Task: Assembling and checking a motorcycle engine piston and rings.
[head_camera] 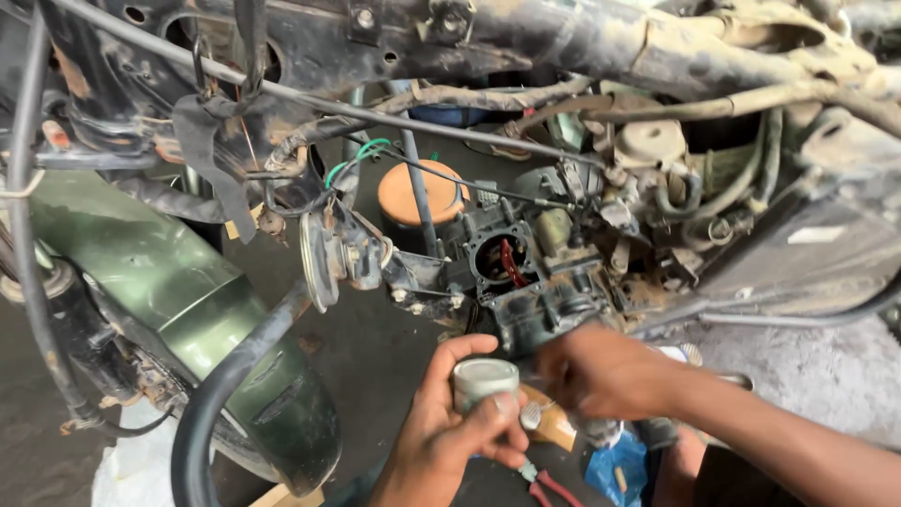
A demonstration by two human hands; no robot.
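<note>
My left hand (449, 427) rises from the bottom centre and grips a small round grey-green cup-shaped part (484, 379) between thumb and fingers. My right hand (610, 371) reaches in from the right, blurred, just below the dirty carburettor body (526, 282) of a stripped motorcycle. Its fingers are curled beside the round part; whether it holds anything I cannot tell. The carburettor's round throat (502, 258) faces me, with a red piece inside it.
A dusty frame tube (582, 42) and cables run across the top. A green fender (169, 291) and black hose (221, 394) fill the left. An orange-lidded can (422, 192) stands behind. Red-handled pliers (554, 488) and a blue bag (615, 465) lie on the floor below.
</note>
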